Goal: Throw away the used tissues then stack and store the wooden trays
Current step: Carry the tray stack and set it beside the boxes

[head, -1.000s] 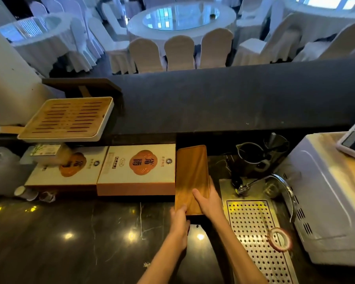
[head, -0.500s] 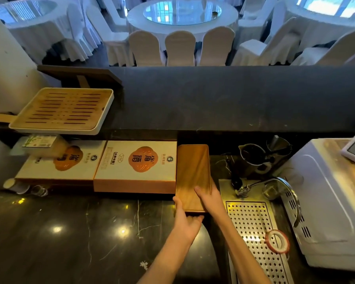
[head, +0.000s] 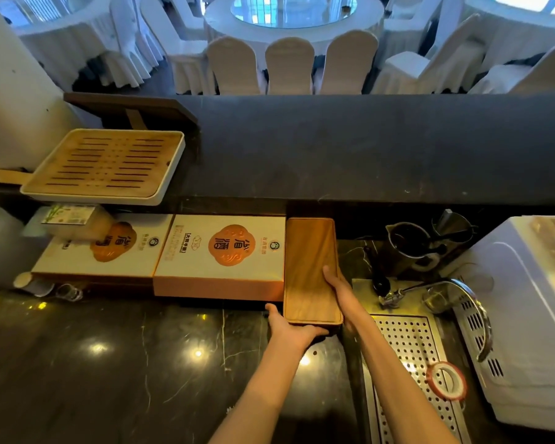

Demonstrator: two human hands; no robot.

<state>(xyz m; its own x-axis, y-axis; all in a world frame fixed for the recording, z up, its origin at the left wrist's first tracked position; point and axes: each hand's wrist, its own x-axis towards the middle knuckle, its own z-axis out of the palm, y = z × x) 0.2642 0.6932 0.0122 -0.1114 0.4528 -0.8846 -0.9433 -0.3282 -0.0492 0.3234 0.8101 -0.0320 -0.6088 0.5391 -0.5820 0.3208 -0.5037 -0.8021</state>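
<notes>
A stack of long brown wooden trays point(head: 311, 261) lies on the dark counter, its far end under the raised ledge, right beside an orange-and-white gift box point(head: 221, 254). My left hand point(head: 290, 330) cups the stack's near left corner from below. My right hand point(head: 338, 291) lies along the right edge, fingers on the top tray. How many trays sit under the top one is hidden. No tissues are in view.
A slatted bamboo tea tray point(head: 106, 165) sits on the ledge at left. A second gift box point(head: 103, 248) lies farther left. A perforated metal drain point(head: 410, 357) with a tape roll point(head: 446, 381), a faucet point(head: 430, 288), metal jugs point(head: 410, 245) and a white appliance point(head: 523, 315) stand to the right.
The trays have slid farther back under the ledge. My left hand shifted from the near end to under the near left corner. The camera view tilted slightly downward.
</notes>
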